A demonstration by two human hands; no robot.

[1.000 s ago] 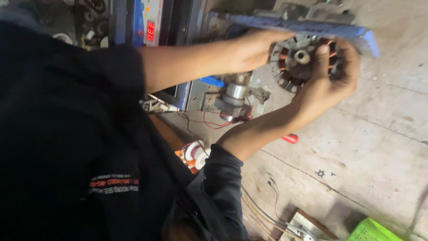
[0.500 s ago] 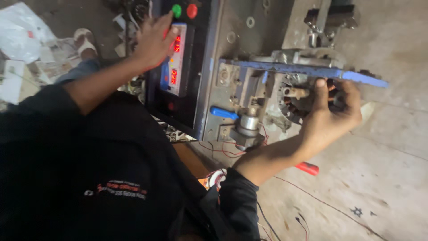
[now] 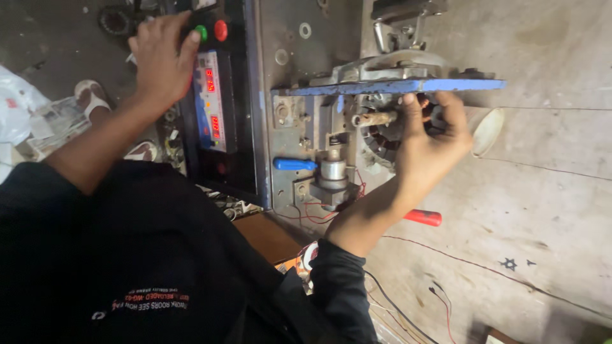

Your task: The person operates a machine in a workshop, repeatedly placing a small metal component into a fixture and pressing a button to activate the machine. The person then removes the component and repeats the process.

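- The right hand point(image 3: 428, 150) reaches up under the blue bar point(image 3: 389, 87) of the machine; its fingers curl around the wound motor core point(image 3: 389, 137), which sits on a shaft pointing left.
- A red handle point(image 3: 422, 218) lies on the floor beside that forearm.
- Farther left, the left hand point(image 3: 159, 57) rests on the control box point(image 3: 213, 95), fingers spread, one fingertip at the green button point(image 3: 201, 32).

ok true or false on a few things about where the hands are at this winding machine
1. The left hand rests on the control panel by the green button. True.
2. The right hand holds the stator core under the blue bar. True.
3. The right hand grips the red-handled tool. False: it lies on the bench, untouched.
4. The blue handle is in the left hand. False: no hand touches it.
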